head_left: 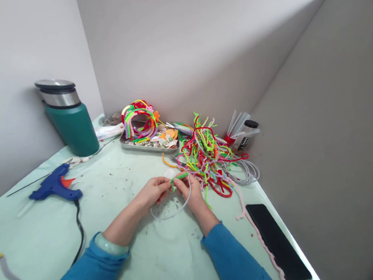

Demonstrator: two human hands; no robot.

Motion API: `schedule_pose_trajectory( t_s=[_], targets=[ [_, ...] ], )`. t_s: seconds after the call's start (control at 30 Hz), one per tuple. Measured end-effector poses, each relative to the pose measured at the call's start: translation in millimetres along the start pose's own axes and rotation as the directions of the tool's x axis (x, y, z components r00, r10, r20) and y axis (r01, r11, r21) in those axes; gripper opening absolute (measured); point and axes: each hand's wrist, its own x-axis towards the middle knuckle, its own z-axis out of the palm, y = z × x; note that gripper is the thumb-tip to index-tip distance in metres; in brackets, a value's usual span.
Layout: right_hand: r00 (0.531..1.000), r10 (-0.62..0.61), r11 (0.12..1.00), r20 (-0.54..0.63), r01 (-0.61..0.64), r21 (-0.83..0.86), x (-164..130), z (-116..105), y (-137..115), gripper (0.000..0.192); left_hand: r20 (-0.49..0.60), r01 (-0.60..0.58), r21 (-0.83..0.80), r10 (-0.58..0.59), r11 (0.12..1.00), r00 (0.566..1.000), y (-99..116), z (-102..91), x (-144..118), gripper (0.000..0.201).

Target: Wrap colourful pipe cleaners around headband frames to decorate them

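Observation:
Over the middle of the table, my left hand (pixel 156 192) and my right hand (pixel 193 192) meet with fingertips pinched together. Between them is a short green pipe cleaner (pixel 181 175), partly covered by the fingers. It appears to be wrapped round part of a thin whitish hoop (pixel 173 216), whose lower curve hangs below my hands. Both hands are closed at the green piece; its ends cannot be made out clearly. Just beyond my right hand lies a tangled heap of coloured pipe cleaners (pixel 202 148).
A metal tray (pixel 148 148) holds fuzzy rings and small pieces. At left are a blue glue gun (pixel 56 183) with a cord and a green bottle (pixel 73 129). To the right are coiled grey wire (pixel 252 172), a black flat slab (pixel 278 240) and a pink pipe cleaner (pixel 259 238).

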Motion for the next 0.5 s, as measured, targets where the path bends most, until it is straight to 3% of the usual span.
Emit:
schedule_pose_trajectory(
  t_s=[0.23, 0.5],
  targets=[
    [0.999, 0.018, 1.0, 0.047, -0.018, -0.008, 1.1, -0.1, 4.6, 0.015, -0.082, -0.107, 0.115, 0.117, 0.988, 0.99, -5.2, -0.6, 4.0, 0.013],
    [1.0, 0.018, 0.999, 0.022, -0.017, -0.032, 1.8, 0.4, 6.5, 0.018, -0.137, -0.162, 0.215, 0.194, 0.963, 0.971, -6.2, -1.0, 5.1, 0.017]
  ],
)
